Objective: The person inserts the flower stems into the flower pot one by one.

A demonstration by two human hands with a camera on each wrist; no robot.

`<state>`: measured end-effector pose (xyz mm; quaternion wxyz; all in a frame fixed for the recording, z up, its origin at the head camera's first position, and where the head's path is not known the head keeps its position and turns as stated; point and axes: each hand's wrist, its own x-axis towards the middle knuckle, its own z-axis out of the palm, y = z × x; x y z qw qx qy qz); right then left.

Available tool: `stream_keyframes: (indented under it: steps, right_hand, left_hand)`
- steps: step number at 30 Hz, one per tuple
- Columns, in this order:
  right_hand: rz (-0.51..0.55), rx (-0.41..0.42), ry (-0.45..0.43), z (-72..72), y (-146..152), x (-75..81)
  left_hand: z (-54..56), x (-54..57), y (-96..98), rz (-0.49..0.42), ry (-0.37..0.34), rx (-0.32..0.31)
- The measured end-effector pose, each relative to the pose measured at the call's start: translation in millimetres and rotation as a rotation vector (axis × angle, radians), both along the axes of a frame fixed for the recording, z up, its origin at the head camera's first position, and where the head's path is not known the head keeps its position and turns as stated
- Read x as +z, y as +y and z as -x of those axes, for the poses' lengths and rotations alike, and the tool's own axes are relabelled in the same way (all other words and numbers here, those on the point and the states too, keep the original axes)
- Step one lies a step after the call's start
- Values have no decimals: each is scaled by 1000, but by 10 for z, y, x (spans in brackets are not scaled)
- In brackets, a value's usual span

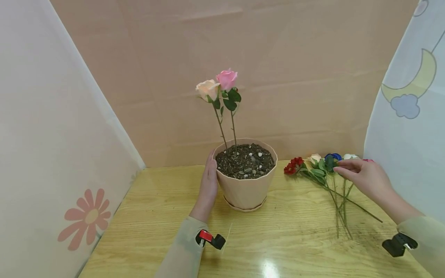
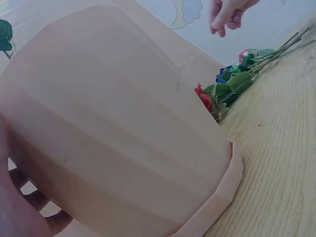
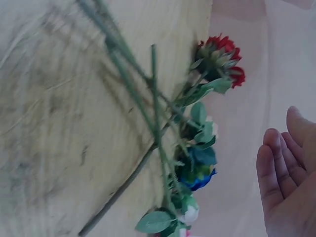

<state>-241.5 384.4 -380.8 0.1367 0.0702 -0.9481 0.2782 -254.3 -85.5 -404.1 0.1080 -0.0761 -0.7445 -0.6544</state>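
Observation:
A beige plant pot (image 1: 245, 189) filled with dark soil stands on a saucer. A cream rose (image 1: 208, 90) and a pink rose (image 1: 227, 79) rise from the soil at its back left. My left hand (image 1: 209, 179) rests along the pot's left wall, fingertips near the rim; the left wrist view shows fingers behind the pot's edge. Over at the right, my right hand (image 1: 370, 178) hovers above loose flowers, with bent fingers and nothing in its grasp. Among those flowers are a red flower (image 3: 224, 57), a blue rose (image 3: 197, 178) and a white one (image 3: 190, 213).
The flowers' green stems (image 1: 338, 208) cross one another on the wooden table (image 1: 167, 231). A beige cloth backdrop (image 1: 295, 77) hangs behind, with patterned white panels at left (image 1: 52, 135) and right (image 1: 410, 154). Dark crumbs lie near the stems.

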Motion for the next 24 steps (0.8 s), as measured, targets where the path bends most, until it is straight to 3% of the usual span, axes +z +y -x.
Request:
stream_keyframes:
  steps: [9, 24]
  right_hand:
    - [-16, 47, -147, -34, 247, -226]
    - [-39, 85, -233, -46, 367, -537]
  left_hand:
    - [-13, 12, -2, -7, 5, -16]
    - [-4, 6, 0, -1, 5, -11]
